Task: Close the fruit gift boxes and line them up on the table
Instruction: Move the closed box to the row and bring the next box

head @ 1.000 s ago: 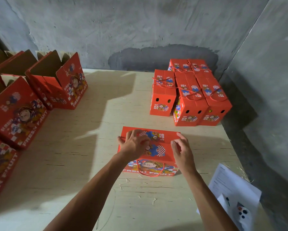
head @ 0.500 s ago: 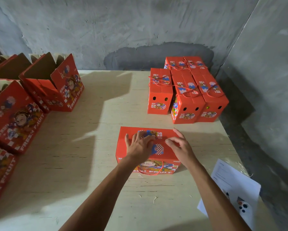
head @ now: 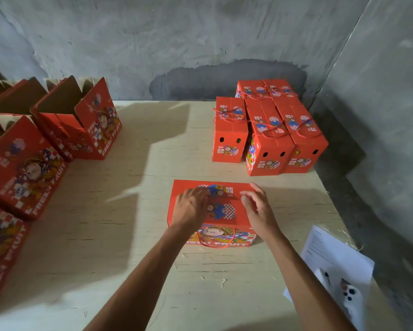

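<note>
A pale wooden surface [head: 134, 235] stands against a grey wall, with open red boxes [head: 81, 125] at nine o'clock. At centre, the left hand [head: 191, 209] presses flat on the closed gift box [head: 239, 209]; the right hand [head: 258, 211] hovers relaxed, holding nothing. Closed boxes [head: 270, 130] cluster at one o'clock.

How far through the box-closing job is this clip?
Done: a closed cluster sits at the far right of the table. In hand: the left hand presses the near box; the right hand hovers above its lid. Left: the open boxes on the left.
</note>
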Demonstrator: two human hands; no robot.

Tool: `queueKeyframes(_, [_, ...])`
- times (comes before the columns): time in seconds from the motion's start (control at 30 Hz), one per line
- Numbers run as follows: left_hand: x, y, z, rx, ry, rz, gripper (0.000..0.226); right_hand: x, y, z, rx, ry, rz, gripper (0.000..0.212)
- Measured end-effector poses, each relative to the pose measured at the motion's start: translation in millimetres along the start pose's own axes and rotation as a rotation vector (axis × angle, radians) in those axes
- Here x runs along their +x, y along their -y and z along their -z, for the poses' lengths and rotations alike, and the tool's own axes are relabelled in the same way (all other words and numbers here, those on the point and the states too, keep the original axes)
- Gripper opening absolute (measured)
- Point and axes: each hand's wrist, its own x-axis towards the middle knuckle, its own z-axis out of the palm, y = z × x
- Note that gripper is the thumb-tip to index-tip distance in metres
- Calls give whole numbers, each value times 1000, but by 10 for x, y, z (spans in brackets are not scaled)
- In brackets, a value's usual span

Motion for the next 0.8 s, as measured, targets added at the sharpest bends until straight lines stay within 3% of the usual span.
queueKeyframes(0.07, [-11,154,84,26,-89,118,33,-5,-29,-23,6,-17,-11,25])
queueKeyframes(0.13, [-47,289,118,-72,-100,311,51,-5,-56,-58,36,-55,-26,26])
queueKeyframes(0.23, [-74,384,120,-652,-3,632,86,-37,-48,-76,129,-89,-117,45])
queueKeyframes(0.3, [-94,395,128,-892,-23,662,73,-81,-18,-82,192,-85,-230,54])
queueKeyframes(0.5, [-170,410,38,-1052,-152,588,15,-57,-25,-110,170,-127,-294,41])
queueKeyframes(0.63, [-156,400,49,-1106,-171,635,15,-53,3,-119,118,-188,-268,32])
queueKeyframes(0.8, [-182,356,63,-1098,-192,652,14,-49,10,-146,126,-210,-262,37])
